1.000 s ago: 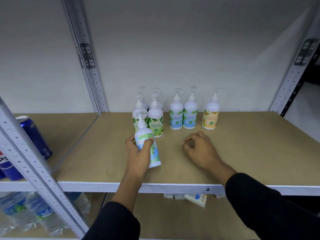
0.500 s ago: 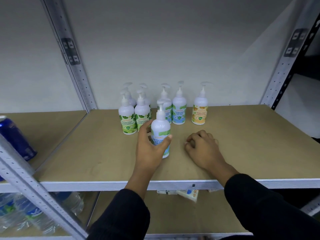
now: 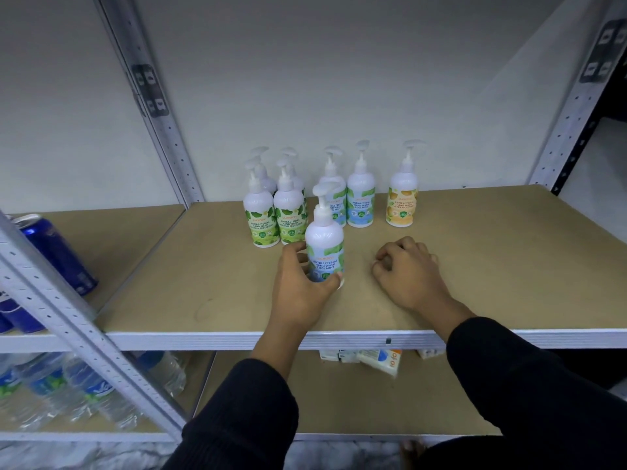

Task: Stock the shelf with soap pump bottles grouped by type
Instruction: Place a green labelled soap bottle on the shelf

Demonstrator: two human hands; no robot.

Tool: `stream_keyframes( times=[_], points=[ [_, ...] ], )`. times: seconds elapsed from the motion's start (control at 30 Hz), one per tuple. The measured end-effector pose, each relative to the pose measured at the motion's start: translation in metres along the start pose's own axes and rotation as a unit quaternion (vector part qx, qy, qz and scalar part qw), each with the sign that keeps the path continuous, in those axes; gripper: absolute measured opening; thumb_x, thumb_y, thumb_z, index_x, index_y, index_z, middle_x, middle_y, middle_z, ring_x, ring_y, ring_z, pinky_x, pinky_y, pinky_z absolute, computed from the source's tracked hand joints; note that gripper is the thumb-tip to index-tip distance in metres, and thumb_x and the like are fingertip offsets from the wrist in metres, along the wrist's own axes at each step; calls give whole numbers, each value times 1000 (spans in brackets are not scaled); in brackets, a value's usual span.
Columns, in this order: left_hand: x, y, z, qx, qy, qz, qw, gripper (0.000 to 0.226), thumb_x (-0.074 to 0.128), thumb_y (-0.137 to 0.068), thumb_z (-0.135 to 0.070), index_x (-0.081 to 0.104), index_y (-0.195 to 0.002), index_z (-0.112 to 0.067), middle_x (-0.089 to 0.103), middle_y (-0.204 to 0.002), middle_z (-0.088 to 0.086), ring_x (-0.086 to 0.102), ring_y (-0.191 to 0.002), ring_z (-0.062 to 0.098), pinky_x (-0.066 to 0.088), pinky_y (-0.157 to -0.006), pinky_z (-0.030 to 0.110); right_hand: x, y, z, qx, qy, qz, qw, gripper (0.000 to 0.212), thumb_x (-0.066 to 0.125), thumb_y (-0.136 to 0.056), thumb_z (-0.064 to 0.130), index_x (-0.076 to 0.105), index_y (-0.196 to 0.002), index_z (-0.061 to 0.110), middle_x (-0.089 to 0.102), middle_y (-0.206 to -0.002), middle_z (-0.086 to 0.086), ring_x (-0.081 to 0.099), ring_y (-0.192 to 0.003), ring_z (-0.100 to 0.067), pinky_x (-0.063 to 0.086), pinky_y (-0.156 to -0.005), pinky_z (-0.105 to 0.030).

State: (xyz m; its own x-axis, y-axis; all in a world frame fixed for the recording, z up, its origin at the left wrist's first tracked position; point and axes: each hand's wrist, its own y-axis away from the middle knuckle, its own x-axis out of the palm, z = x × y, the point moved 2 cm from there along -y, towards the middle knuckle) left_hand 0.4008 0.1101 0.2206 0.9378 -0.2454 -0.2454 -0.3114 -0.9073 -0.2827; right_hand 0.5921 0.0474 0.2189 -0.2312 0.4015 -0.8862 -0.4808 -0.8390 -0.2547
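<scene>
Along the back edge of the shelf (image 3: 509,266) types stand grouped, so the left hand (image 3: 298,290) grips the cool-mint bottle (image 3: 324,245) before its blue-labelled pair (image 3: 360,201); the right hand (image 3: 410,276) rests curled, empty

Probably a shop stockroom: slotted metal shelving (image 3: 159,130) holds soap pump bottles (image 3: 360,198), soda cans (image 3: 57,252) and water bottles (image 3: 51,388).
</scene>
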Motion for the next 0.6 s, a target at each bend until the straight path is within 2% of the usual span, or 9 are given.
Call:
stream_keyframes(
  times=[0.17, 0.27, 0.37, 0.43, 0.5, 0.6],
  points=[
    [9, -13, 5, 1, -13, 7, 1000, 57, 85, -77, -23, 47, -120, -25, 60, -119, -4, 64, -102, 10, 53, -79, 17, 1, -1, 1, 1, 6, -1, 1000, 28, 52, -95, 43, 64, -115, 27, 51, -125, -1, 43, -121, -24, 29, -98, -37],
    [18, -30, 10, 11, -34, 4, 999, 57, 83, -79, -26, 50, -124, -18, 60, -122, -4, 64, -101, 6, 53, -80, 17, 4, -3, 1, 2, 7, -14, 1000, 26, 53, -94, 43, 64, -112, 28, 51, -122, 1, 43, -118, -23, 29, -97, -37],
    [26, -45, 15, 18, -47, 0, 999, 57, 82, -79, -26, 51, -126, -15, 60, -122, -5, 60, -94, -4, 48, -75, 10, 6, -5, 0, 4, 7, -20, 1000, 24, 53, -92, 43, 63, -109, 30, 51, -119, 3, 43, -116, -22, 29, -97, -37],
    [31, -55, 19, 18, -55, -2, 998, 57, 81, -80, -27, 51, -126, -15, 60, -123, -4, 61, -95, 1, 47, -75, 10, 6, -6, -1, 5, 6, -21, 1000, 23, 53, -92, 44, 63, -108, 30, 50, -119, 4, 43, -116, -22, 30, -97, -38],
    [35, -63, 22, 20, -63, -4, 998, 57, 81, -80, -28, 51, -126, -13, 60, -123, -3, 60, -100, 6, 47, -77, 12, 7, -7, -1, 8, 11, -23, 1000, 23, 53, -92, 45, 62, -107, 30, 50, -118, 3, 43, -116, -23, 30, -98, -39],
    [39, -73, 25, 28, -74, -12, 997, 56, 81, -80, -27, 52, -124, -12, 62, -122, 0, 61, -101, 10, 51, -84, 23, 8, -8, 0, 12, 15, -23, 1000, 23, 52, -92, 45, 62, -106, 30, 50, -117, 3, 43, -116, -23, 30, -98, -39]
  ],
)
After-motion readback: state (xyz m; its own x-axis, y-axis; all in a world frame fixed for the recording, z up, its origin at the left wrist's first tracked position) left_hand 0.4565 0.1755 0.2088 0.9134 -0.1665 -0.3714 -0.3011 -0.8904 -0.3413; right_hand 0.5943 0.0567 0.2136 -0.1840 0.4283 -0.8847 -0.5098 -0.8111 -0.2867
